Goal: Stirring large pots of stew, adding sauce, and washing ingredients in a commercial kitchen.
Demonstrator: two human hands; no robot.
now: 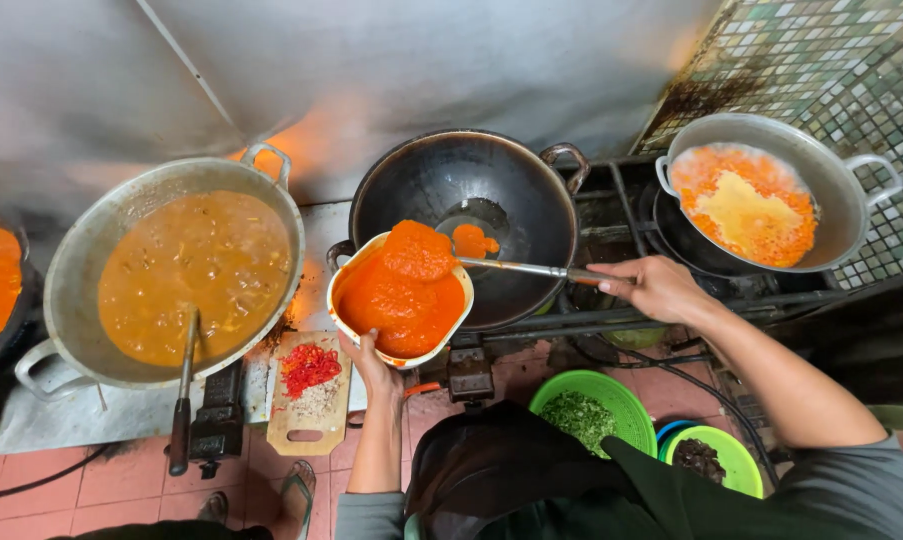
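A bowl (pixel 401 300) of red paste is gripped by the left hand (pixel 371 365); a ladle (pixel 531 268) is clasped by the right hand (pixel 656 287) over the wok (pixel 471 190).

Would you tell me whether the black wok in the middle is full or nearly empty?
Nearly empty: the black wok shows bare dark metal, with one small dollop of orange paste at its bottom.

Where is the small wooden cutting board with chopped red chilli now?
The wooden cutting board lies low and left of centre, between the big curry wok and the left hand.
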